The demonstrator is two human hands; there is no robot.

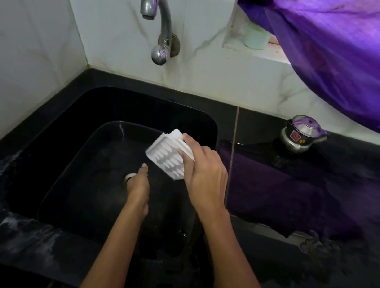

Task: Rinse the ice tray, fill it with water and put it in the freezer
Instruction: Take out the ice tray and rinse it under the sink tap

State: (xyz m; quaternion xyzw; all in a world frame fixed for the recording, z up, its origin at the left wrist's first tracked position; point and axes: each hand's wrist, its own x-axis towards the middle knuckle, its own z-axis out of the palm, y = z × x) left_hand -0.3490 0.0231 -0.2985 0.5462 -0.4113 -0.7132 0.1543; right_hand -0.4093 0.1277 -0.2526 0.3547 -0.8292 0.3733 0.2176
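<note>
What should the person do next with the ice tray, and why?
Probably turn on the tap: no water runs from it. The right hand grips the tilted tray over the sink, and the left hand holds nothing.

overall: pretty dim, the room looks underlit
light source: comes through the purple curtain (347, 56) top right, so there's a violet cast on the counter (299, 198) and the little steel pot (301, 134)
glare: soft highlights on the tap (154, 13), pale streaks on the wet counter edge at left
shadows: the sink (120, 108) is nearly pure black, no detail inside
blur: the ice tray (167, 157) is smeared, probably motion
edges: wide-angle bend, walls bow outward
focus: soft and a bit noisy everywhere
</note>
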